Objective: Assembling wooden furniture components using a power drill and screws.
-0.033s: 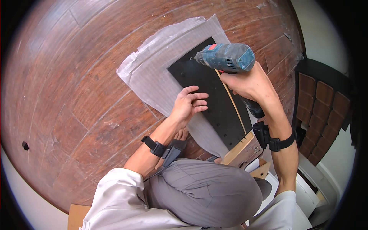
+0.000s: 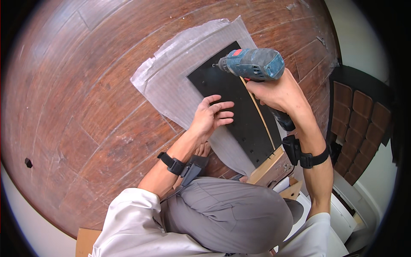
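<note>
My right hand grips a blue and black cordless drill by its handle, with the battery end showing below my wrist. The drill lies level in the view, and its chuck with a short bit points left over the far end of a black panel. Whether the bit touches the panel I cannot tell. My left hand is open, fingers spread over the panel's left edge, holding nothing. Small holes or fittings dot the panel's dark face, and a pale wooden edge runs along its right side.
White foam sheet lies under the panel on the brown wood floor. A light wooden piece stands at the panel's near end, by my knee. To the right is a dark rack with brown padded squares. A small black object sits far left.
</note>
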Demonstrator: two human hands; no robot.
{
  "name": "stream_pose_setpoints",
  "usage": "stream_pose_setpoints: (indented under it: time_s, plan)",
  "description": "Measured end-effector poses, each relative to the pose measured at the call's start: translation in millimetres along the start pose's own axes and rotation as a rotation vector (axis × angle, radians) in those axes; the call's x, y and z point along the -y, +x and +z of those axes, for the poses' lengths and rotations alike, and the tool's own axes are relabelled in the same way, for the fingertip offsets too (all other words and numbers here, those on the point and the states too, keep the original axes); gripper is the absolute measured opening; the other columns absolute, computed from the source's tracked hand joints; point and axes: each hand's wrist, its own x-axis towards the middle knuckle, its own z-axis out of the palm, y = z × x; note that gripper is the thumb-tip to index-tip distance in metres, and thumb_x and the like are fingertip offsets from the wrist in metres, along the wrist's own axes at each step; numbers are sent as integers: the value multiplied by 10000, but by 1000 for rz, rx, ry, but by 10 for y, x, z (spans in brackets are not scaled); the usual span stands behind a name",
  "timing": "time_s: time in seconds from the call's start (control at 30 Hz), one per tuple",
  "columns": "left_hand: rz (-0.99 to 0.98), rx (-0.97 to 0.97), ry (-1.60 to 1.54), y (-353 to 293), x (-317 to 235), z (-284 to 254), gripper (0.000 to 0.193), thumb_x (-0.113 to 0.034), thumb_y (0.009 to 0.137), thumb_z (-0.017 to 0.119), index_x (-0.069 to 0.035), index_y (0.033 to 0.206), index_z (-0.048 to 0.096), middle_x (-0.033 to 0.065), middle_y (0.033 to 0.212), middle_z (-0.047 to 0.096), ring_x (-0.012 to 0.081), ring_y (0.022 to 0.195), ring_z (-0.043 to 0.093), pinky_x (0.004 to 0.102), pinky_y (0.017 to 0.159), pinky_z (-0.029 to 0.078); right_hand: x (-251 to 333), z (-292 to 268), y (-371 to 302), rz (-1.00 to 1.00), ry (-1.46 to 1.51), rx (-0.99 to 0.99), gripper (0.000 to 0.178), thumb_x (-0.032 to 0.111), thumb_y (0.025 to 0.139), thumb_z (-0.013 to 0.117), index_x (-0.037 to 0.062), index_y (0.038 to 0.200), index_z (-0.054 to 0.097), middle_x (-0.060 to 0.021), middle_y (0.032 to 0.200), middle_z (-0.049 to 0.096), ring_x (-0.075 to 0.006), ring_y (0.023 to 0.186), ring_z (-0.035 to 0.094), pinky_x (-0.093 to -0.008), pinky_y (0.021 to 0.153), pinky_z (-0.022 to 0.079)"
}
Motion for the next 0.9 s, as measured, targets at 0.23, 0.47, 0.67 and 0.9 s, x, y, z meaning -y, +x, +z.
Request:
stream_pose_setpoints:
  time_s: [0.23, 0.47, 0.67, 0.9]
  plan:
    - [-32, 192, 242, -23, -93, -217, 331, -140, 970, 505, -2, 1241, 374, 180, 1200, 589, 146, 705, 590, 310, 682, 563, 74, -169, -7, 174, 74, 143, 297, 210, 717, 618, 53, 967, 652, -230, 883, 655, -419, 890, 609, -419, 759, 509]
    - [95, 174, 150, 23, -94, -84, 443, -41, 944, 497, 37, 1350, 341, 196, 1250, 550, 215, 1027, 620, 327, 863, 546, -201, -259, -516, -77, 330, -129, 220, 144, 735, 607, -9, 890, 638, -87, 679, 648, -135, 570, 621, -299, 561, 496]
    - [158, 172, -114, 221, -118, 216, 385, -73, 938, 568, 42, 1288, 454, 196, 1286, 549, 240, 1123, 598, 356, 956, 505, -593, 46, -1039, 184, 706, -21, 221, 88, 805, 621, -20, 998, 634, -39, 778, 621, -108, 631, 583, -260, 586, 500]
    - [227, 130, -392, 401, 48, 362, 214, -66, 932, 579, 3, 1128, 532, 161, 1140, 629, 240, 1055, 637, 351, 868, 574, -827, 270, -1163, 270, 868, -29, 208, 54, 813, 622, -9, 1011, 626, -42, 821, 632, -102, 625, 586, -263, 574, 511]
